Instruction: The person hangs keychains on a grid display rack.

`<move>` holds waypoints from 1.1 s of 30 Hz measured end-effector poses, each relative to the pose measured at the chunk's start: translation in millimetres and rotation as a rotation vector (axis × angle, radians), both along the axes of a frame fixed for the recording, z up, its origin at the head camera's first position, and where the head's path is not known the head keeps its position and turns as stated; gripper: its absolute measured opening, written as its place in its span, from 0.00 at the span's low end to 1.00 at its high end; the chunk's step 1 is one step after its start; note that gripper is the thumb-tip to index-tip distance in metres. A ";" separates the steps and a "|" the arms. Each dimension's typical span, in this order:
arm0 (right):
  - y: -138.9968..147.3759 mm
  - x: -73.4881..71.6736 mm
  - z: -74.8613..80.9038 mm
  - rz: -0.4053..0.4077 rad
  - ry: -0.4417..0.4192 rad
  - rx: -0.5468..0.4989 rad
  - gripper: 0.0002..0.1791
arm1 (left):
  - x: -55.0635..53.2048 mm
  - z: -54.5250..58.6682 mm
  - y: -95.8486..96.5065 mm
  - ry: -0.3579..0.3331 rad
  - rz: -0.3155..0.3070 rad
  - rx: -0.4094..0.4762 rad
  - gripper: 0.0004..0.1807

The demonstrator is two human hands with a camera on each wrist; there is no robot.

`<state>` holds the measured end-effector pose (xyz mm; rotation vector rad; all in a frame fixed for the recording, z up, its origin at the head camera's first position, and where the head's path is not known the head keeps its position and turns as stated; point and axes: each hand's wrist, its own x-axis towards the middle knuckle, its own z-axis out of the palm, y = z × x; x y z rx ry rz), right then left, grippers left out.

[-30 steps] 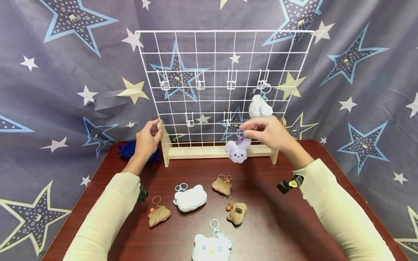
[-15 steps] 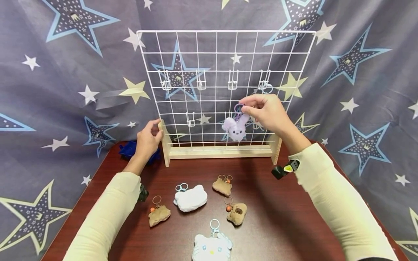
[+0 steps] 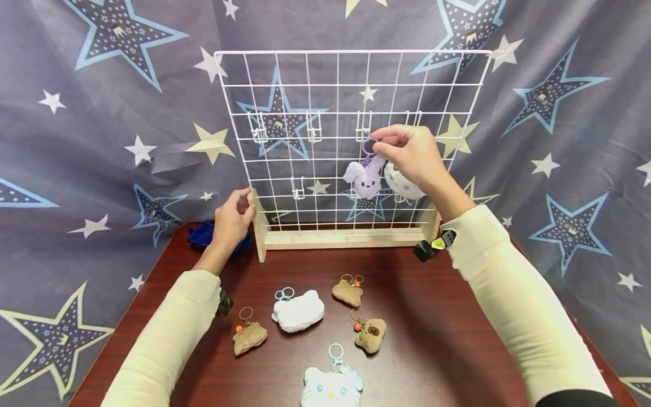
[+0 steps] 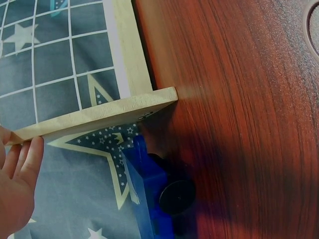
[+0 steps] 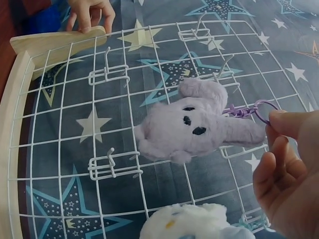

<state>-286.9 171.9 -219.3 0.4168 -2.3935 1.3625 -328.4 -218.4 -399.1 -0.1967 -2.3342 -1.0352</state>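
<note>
My right hand [image 3: 414, 155] pinches the purple ring [image 5: 264, 110] of a lilac plush bunny keychain [image 5: 179, 127] between thumb and forefinger. The bunny dangles in front of the white wire grid rack [image 3: 337, 85], with its ring close to an upper hook [image 3: 362, 131]. Beside it hangs a white plush keychain [image 3: 403, 182], partly covered by my right hand; its hook is hidden. At the rack's left side my left hand [image 3: 231, 219] grips the top of the wooden side support [image 4: 94, 115], fingertips against one face. The thumb is mostly cut off in the left wrist view.
On the dark red table [image 3: 407, 350] lie brown plush keychains, one with a face [image 3: 371, 335], a white plush keychain [image 3: 299, 312] and a white cat-faced one [image 3: 331, 389]. A blue object [image 4: 149, 194] sits behind my left hand. Other hooks [image 3: 298, 189] are on the grid.
My right hand has raised the bunny keychain from near the rack's base to the upper hook row, shifting slightly left. My left hand keeps its place on the support.
</note>
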 end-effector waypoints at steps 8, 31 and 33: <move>-4.0 -6.3 7.0 -0.029 -0.012 -0.026 0.12 | 0.8 -0.7 -1.6 0.000 -0.017 0.006 0.24; -10.2 -16.3 7.3 -0.180 0.029 0.088 0.12 | -0.1 -0.6 -1.9 0.002 -0.013 0.003 0.24; -9.4 -15.8 6.3 -0.178 0.038 0.086 0.14 | -0.3 -1.0 -2.1 0.000 -0.014 0.002 0.24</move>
